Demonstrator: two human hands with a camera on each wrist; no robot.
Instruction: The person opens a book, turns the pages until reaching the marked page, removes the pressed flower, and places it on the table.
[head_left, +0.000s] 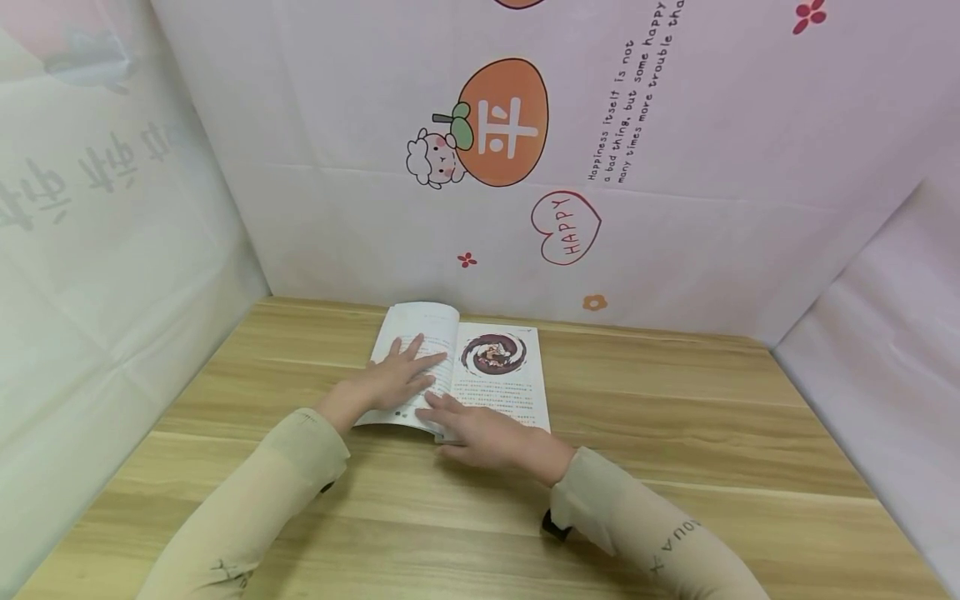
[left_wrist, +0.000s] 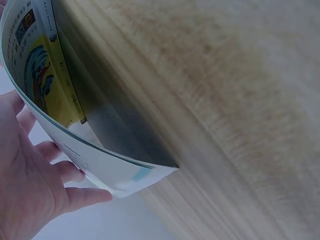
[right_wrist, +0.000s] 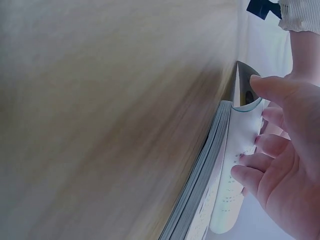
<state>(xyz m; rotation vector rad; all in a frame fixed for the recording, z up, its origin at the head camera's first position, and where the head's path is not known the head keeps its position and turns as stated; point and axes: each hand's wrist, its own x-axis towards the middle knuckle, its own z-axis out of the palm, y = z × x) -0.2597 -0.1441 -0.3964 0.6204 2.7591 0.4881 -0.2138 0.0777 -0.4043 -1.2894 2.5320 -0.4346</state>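
An open book lies on the wooden table close to the back wall. Its right page carries a dark swirl picture above lines of text. My left hand rests with spread fingers on the left page. That page bows upward in the left wrist view, where a yellow printed inner cover shows beneath it. Near the spine at the book's lower edge is my right hand, its fingertips on the left page and its palm over the right page's bottom. The right wrist view shows the thick page block side-on.
The wooden table extends to both sides and in front of the book. White printed cloth hangs as a wall behind it, and similar cloth walls close off the left and right. A dark band shows at my right sleeve.
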